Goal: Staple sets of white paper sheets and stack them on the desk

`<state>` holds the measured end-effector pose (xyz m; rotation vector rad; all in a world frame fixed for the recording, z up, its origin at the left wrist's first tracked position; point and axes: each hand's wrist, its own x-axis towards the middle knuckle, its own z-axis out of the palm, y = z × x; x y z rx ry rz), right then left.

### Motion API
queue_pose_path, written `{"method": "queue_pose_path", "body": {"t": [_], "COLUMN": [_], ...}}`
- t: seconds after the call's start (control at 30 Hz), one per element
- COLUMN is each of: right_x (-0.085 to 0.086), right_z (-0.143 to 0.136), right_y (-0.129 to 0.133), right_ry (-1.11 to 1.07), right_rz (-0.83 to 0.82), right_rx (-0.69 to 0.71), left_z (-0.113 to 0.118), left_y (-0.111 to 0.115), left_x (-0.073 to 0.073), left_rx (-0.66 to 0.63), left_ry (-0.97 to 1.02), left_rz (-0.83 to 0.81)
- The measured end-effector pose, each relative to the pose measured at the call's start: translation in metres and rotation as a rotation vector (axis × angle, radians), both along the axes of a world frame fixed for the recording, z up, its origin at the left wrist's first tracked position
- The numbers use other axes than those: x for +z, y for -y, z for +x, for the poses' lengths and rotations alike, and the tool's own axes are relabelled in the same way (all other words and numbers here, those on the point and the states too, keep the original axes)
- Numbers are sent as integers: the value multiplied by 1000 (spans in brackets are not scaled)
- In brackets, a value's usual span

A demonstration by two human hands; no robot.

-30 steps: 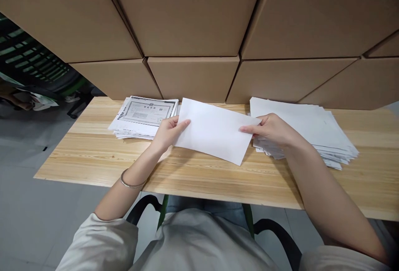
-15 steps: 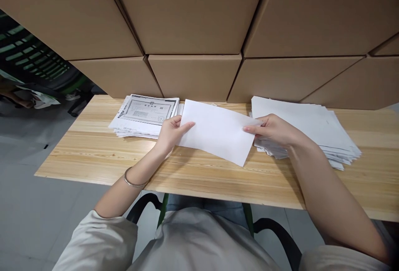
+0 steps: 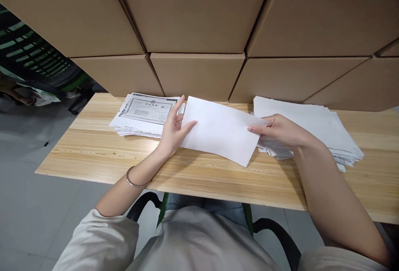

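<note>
Evidently the right hand (image 3: 282, 129) carries most of the hold, pinching the right end of a white sheet (image 3: 218, 127) between thumb and fingers. The left hand (image 3: 171, 133) lays its thumb over the sheet's left end, index finger raised; its other fingers are partly hidden, so I cannot tell whether it truly grips. The sheet slants across the middle of the wooden table (image 3: 93, 150), apparently lifted off it, between a printed stack (image 3: 140, 113) on the left and a larger pale stack (image 3: 305, 125) on the right.

Such a light left contact could let that end slip or droop, and a pull from the right alone could bend the paper further, since its near edge already waves. The right fingers overlap the pale stack in view, so a low sweep might drag its loose, uneven sheets askew; the raised left finger, near the printed stack, could likewise nudge its top page.

On the far side, cardboard boxes (image 3: 196, 77) rise like a wall close behind both stacks, leaving little reach that way. The roomier side is near: a strip of wood runs between the sheet and the table's near edge.
</note>
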<state>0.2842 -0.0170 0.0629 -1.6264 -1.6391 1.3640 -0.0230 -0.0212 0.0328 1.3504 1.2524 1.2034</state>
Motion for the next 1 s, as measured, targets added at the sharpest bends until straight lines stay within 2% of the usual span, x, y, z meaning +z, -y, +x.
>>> {"method": "queue_pose_path", "body": {"t": [0.13, 0.33, 0.47, 0.57, 0.67, 0.73, 0.8, 0.9, 1.0], "right_x": [-1, -2, -1, -2, -6, -8, -9, -8, -6], "right_z": [2, 5, 3, 5, 9, 11, 12, 11, 11], "right_y": [-2, -4, -3, -4, -5, -6, -7, -7, -7], "right_ry": [-75, -71, -73, -100, -112, -106, -106, -102, -76], "right_rz": [-118, -105, -104, -127, -142, -148, -154, -139, -132], "right_rx": [72, 83, 67, 63, 77, 80, 75, 55, 44], "left_z": [0, 0, -1, -5, -9, -11, -12, -13, -12], "left_y": [1, 3, 1, -1, -3, -3, -4, -4, -4], "left_x": [1, -1, -5, -12, -17, -18, -17, -14, -10], "left_rx": [-26, -38, -34, -45, -46, -88, -148, -202, -222], "left_ry": [-28, 35, 12, -102, -349, -479, -527, -505, -411], "left_rz": [75, 14, 80, 226, 436, 549, 611, 601, 522]}}
